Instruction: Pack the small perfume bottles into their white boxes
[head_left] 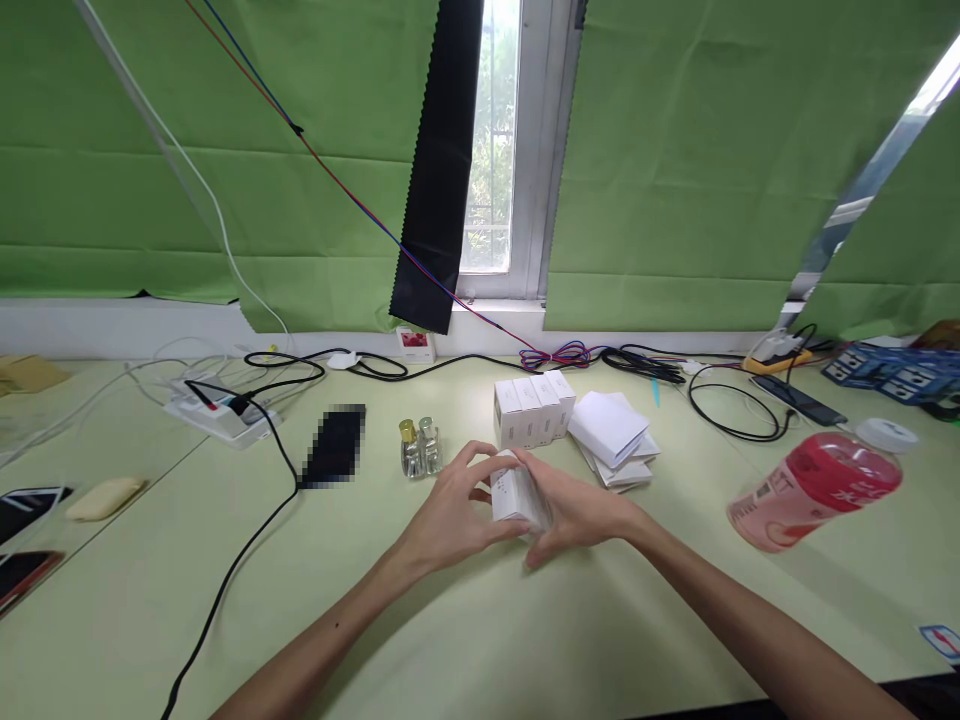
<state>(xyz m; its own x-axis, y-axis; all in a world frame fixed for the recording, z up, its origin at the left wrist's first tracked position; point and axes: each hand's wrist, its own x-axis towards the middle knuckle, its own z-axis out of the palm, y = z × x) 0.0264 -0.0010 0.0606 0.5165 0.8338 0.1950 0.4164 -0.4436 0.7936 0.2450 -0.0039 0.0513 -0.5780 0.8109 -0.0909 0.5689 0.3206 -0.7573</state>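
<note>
A small white cardboard box (pixel 513 492) is held between my two hands over the middle of the table. My left hand (pixel 461 508) grips its left side, fingers curled over the top and thumb along the lower edge. From the right, my right hand (pixel 574 500) wraps round the same box, its thumb low in front. Just behind them stands a row of several similar white boxes (pixel 525 415). To their right lies a pile of folded white papers (pixel 611 435). Two small glass bottles (pixel 420 455), one with a gold cap, stand left of my hands.
A pink-labelled drink bottle (pixel 817 490) stands at the right. A black cable (pixel 247 540) runs across the left side from a white power strip (pixel 221 415). Phones lie at the left edge, and another phone (pixel 799 400) lies back right. Bundled cables (pixel 645 362) line the wall.
</note>
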